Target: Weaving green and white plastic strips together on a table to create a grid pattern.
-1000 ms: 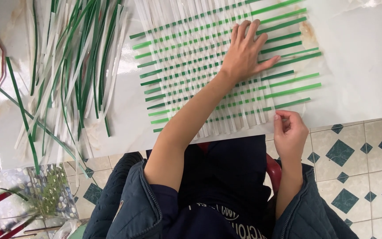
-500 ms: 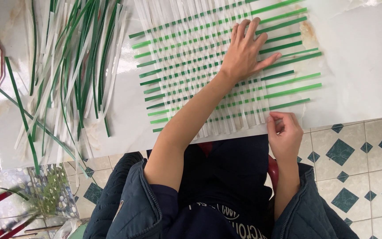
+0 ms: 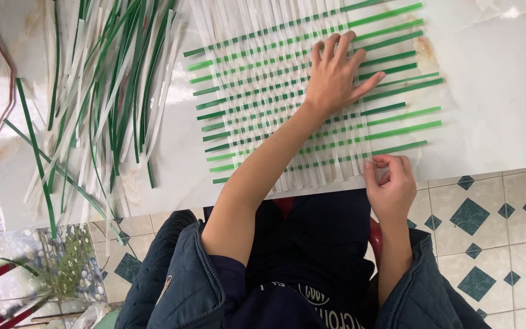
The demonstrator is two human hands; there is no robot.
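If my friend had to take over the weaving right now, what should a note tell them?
Left hand: flat, fingers spread, pressing on the woven mat.
Right hand: at the mat's near edge, fingertips pinching the end of a white strip.
Mat: white strips crossed by green strips, lying on the white table.
Spare strips: loose pile of green and white on the left of the table.
Done: many green rows woven in.
Left: near ends of the white strips hang loose, unwoven, over the table edge.

No packages, signs or screens are showing. Only a small white printed logo [image 3: 315, 293] is sitting on the dark top, partly hidden at the bottom edge.
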